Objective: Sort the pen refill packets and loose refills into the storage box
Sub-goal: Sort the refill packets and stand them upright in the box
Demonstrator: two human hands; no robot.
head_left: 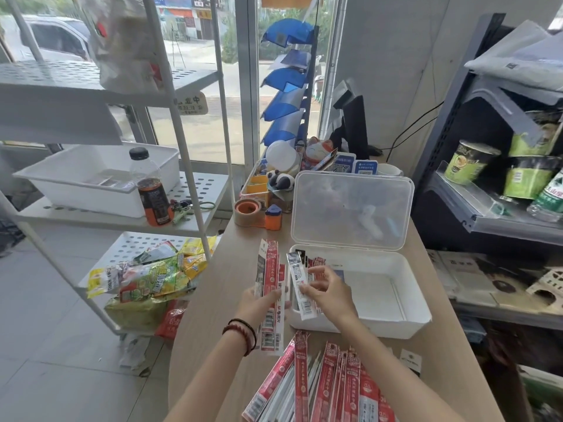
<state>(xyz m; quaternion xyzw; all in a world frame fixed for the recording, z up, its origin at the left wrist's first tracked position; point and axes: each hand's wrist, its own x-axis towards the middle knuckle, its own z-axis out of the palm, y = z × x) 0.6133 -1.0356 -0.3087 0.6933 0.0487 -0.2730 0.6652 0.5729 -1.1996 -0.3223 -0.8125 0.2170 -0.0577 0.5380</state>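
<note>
Our left hand (259,303) is curled round a bundle of packets (269,278), red and white. It holds them near upright, with their long axis running from the near edge of the table (219,284) toward the far edge. Beaded bracelets (243,333) sit on that wrist. Our right hand (330,292) is just beside it, the two hands close but not touching. Its fingers pinch a single packet (300,287), mostly white, tilted only slightly off the line of the bundle.

The storage box (380,325) lies directly to the right of both hands, near the table's right edge. Its long side runs across us, and its clear lid (350,208) stands open at the back. Our right hand is the nearer one: it hangs over the box's left end, and the single packet crosses the left rim. Some red packets seem to stand in that left end behind the fingers, though the hand hides most of them. The rest of the box floor shows white.

We judge that the coming move turns on the packet's long axis. It points front to back, across the short width of the box, so it could drop in at the left end much as it is held.

At the table's near edge, below our forearms, a pile of packets (323,382) fans out. Among them lie what look like loose refills (285,403), thin and white. A tape dispenser (253,213) sits toward the far left corner.
</note>
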